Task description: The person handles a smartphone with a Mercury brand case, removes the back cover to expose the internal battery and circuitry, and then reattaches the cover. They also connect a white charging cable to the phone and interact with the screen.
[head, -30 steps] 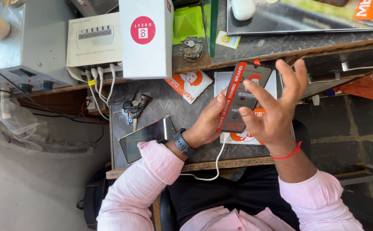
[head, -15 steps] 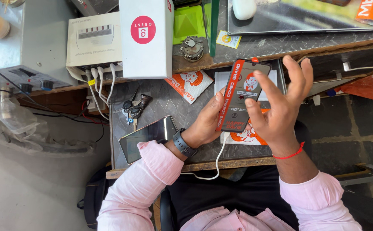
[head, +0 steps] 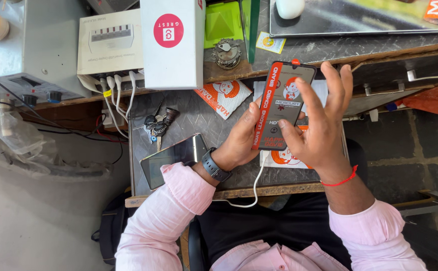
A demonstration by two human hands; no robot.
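Now the right hand [head: 319, 135] had its fingers [head: 307, 98] spread over the face of the black-and-red phone package [head: 281, 108], thumb on its lower part, grasping it from the right; a second ago those fingers were splayed looser and the package sat lower and more tilted. Left hand [head: 241, 143] clenched the package's left edge from below, wrist with a dark watch [head: 215, 165] bent up. Package was held above the grey counter [head: 189, 118], upright and raised toward the back ledge compared with before. White cable [head: 255, 185] ran under the hands and off the counter's front edge. Open counter room lay left of the hands, between the keys [head: 157, 125] and the dark phone [head: 174, 158] lying near the front-left corner. White box [head: 173, 42] stood on the ledge behind, well apart. Both forearms in pink sleeves angled inward from the torso.
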